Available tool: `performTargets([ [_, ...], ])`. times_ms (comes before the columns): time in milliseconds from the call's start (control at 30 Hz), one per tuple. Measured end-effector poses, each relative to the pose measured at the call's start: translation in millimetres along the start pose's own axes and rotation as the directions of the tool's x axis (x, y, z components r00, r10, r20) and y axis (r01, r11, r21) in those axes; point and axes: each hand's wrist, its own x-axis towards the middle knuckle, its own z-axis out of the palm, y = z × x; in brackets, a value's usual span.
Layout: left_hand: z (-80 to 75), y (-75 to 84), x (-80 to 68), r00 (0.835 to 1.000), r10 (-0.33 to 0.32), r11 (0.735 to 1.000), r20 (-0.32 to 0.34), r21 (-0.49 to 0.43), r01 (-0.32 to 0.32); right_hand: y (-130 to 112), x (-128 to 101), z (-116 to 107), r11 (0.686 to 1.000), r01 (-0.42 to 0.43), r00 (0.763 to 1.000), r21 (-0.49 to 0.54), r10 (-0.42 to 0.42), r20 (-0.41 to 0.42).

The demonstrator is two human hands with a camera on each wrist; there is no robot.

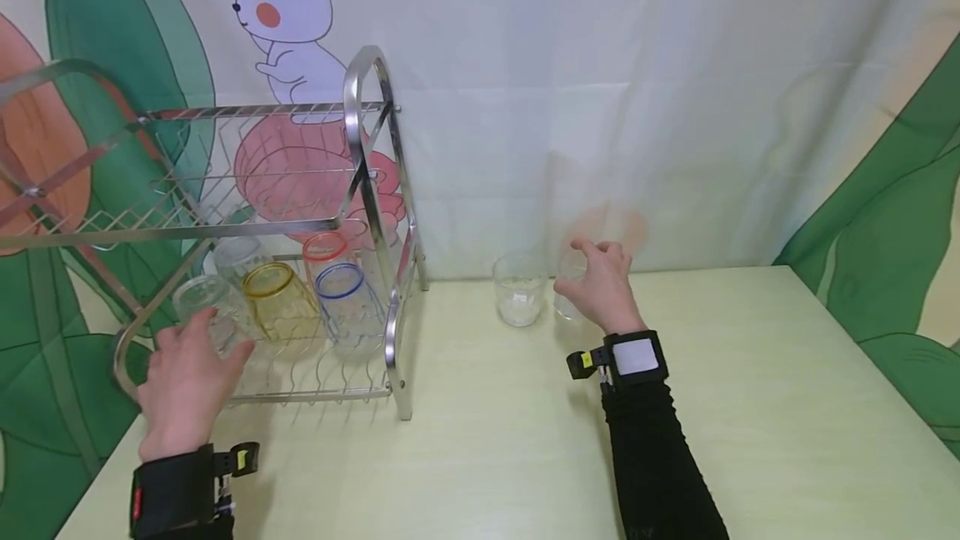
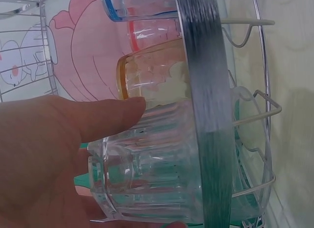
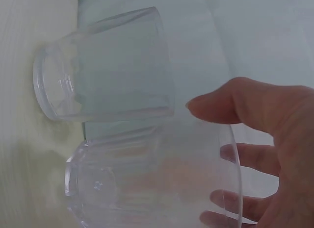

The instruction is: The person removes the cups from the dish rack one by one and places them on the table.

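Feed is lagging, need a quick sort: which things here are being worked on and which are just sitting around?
In hand:
- left hand gripping ribbed clear glass in dish rack
- right hand around clear glass

Sitting by:
- second clear glass
- yellow glass
- blue-rimmed glass
- red-rimmed glass

I see a pale yellow-green table point(image 1: 750, 407); behind it hangs a white fabric backdrop point(image 1: 600, 65) printed with a cartoon rabbit point(image 1: 288, 15) and large green leaves point(image 1: 892, 215); light is soft and even.
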Motion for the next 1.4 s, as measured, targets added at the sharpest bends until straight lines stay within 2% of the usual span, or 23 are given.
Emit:
performTargets([
  [600, -5.5, 0.4, -1.1, 1.000, 0.012, 1.000, -0.016, 0.000, -0.012, 6, 4, 10, 1.000, 0.003, 1.000, -0.013, -0.003, 0.003],
  [967, -14.9, 10.5, -11.3, 0.996, 0.068, 0.998, -0.062, 0.012, -0.067, 7, 6, 14, 1.000, -0.015, 1.000, 0.003, 0.015, 0.024],
  [1400, -23.9, 21.9, -19.0, 0.990, 0.096, 0.995, -0.107, 0.022, -0.094, 9, 7, 18, 1.000, -0.021, 0.999, -0.004, 0.021, 0.040],
])
